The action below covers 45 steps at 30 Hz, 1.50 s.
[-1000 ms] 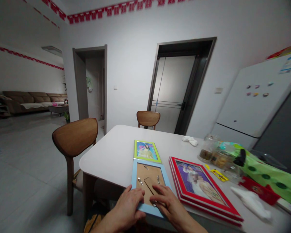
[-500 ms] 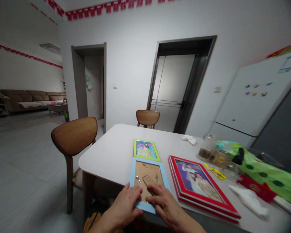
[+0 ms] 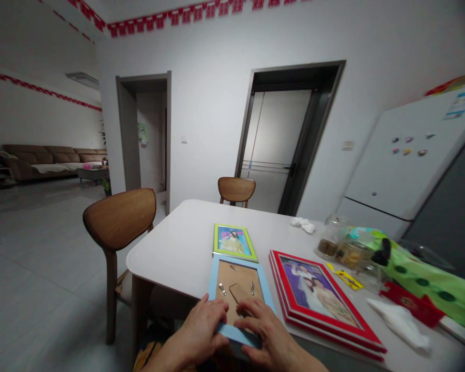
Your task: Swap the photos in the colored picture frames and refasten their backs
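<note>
A light-blue picture frame (image 3: 214, 276) lies face down at the table's near edge, its brown backing board (image 3: 232, 276) and several small metal clips showing. A thin bent outline, the backing's stand flap (image 3: 238, 293), shows in the middle. My left hand (image 3: 205, 320) grips the frame's near left corner, fingers on top of the border. Over the near right corner is my right hand (image 3: 265, 328), its fingers bent onto the backing beside a clip that they partly hide. Touching the blue frame's far end is a lime-green picture frame (image 3: 216, 240) with a portrait, face up.
Red picture frames (image 3: 290, 305) are stacked to the right, a photo showing on top. Beyond them are glass jars (image 3: 328, 240), a yellow packet (image 3: 349, 279), a red box (image 3: 411, 304), crumpled white tissue (image 3: 399, 323) and a green bag (image 3: 430, 279). A wooden chair (image 3: 120, 217) stands at the left.
My right hand has shifted slightly, its lower fingers now nearer the frame's bottom edge. The left hand keeps its hold on the corner. The whole view has moved a little.
</note>
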Motion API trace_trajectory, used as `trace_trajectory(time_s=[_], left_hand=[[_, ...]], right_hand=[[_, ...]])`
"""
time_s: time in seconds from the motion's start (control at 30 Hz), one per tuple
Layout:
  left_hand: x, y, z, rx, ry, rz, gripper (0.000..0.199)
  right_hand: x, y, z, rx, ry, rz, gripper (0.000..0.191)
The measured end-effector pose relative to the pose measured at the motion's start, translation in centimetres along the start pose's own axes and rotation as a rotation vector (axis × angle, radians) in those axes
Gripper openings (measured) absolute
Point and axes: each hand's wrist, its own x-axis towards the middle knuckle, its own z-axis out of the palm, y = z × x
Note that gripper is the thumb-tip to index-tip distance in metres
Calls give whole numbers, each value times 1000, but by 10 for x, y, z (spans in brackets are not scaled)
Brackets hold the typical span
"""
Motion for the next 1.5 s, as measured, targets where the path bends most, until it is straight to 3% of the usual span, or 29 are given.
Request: trace_trajectory(time_s=[0.23, 0.47, 0.73, 0.9, 1.1, 1.2, 1.3, 1.37, 1.5], left_hand=[[-1, -2, 4, -27, -7, -18, 35], [-2, -5, 5, -61, 11, -22, 36], [-3, -5, 4, -66, 16, -34, 29], [-1, -6, 3, -49, 12, -36, 24], [-1, -3, 0, -4, -6, -52, 23], [-2, 0, -2, -2, -8, -57, 24], [-2, 0, -3, 5, -6, -67, 23], [-2, 0, -3, 6, 0, -69, 22], [-1, 1, -1, 3, 29, -74, 24]], right_hand=[[35, 13, 14, -7, 174, 178, 32], [67, 13, 26, -235, 134, 186, 30], [68, 9, 23, -222, 83, 165, 28], [71, 5, 24, -159, 95, 223, 28], [69, 3, 24, -94, 91, 131, 31], [64, 14, 21, -85, 173, 139, 31], [55, 35, 13, -153, 266, 271, 30], [48, 48, 6, -220, 237, 327, 29], [39, 59, -3, -295, 161, 308, 30]])
